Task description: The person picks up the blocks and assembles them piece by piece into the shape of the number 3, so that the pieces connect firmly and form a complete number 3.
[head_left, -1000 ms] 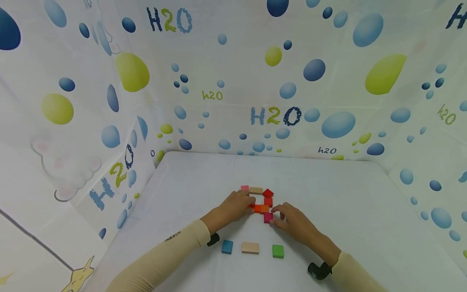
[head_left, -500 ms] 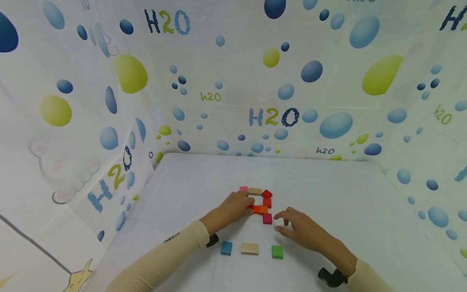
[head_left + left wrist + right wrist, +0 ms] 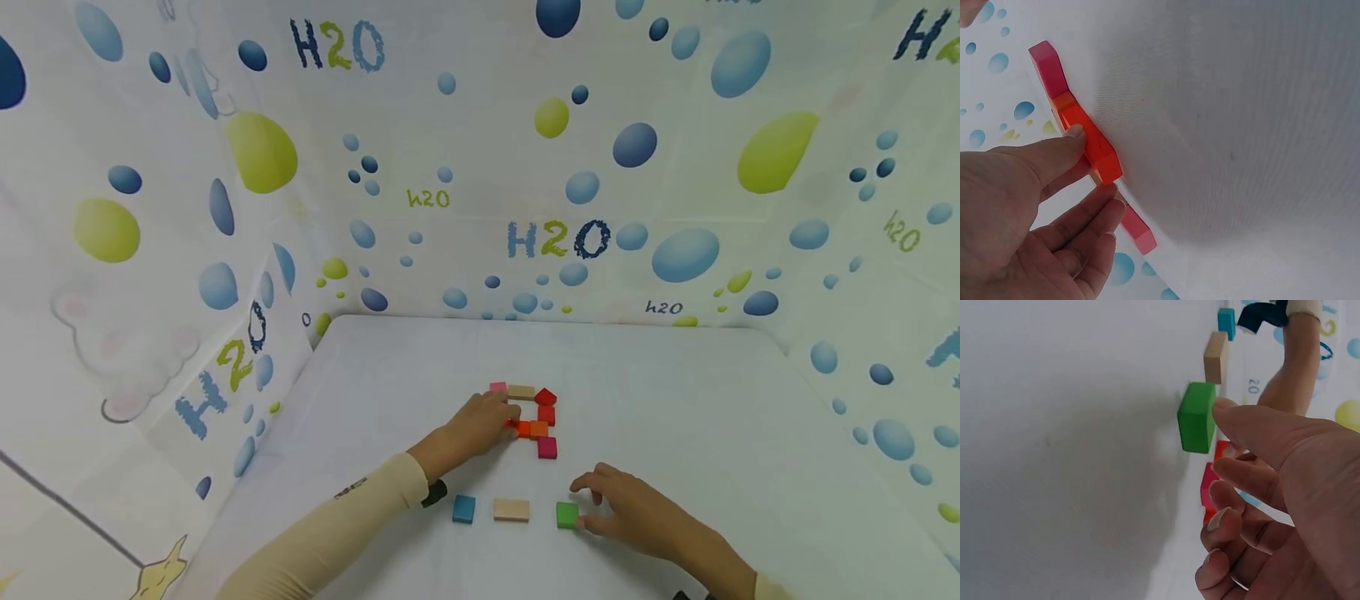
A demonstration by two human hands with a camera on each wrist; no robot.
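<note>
My left hand (image 3: 478, 423) lies at the left side of a small arrangement of coloured blocks, pinching an orange-red block (image 3: 1094, 147) between thumb and fingertips. A lighter orange block (image 3: 538, 430) adjoins it on the right, with a crimson block (image 3: 547, 448) just below. My right hand (image 3: 633, 510), fingers loosely bent, holds nothing. Its thumb tip is right beside a green block (image 3: 567, 515), which the right wrist view shows as a green block (image 3: 1196, 419) standing on the white surface, the other fingers spread apart from it.
Across the arrangement's top run a pink block (image 3: 498, 387), a plain wooden block (image 3: 521, 392) and a red pentagonal block (image 3: 546, 397), with a red block (image 3: 547, 415) under it. Nearer lie a blue block (image 3: 463, 509) and another wooden block (image 3: 512, 510). A patterned backdrop (image 3: 480, 150) surrounds the table.
My right hand has left the crimson block and moved toward me and slightly right, down to the green block. My left hand stays at the orange-red block.
</note>
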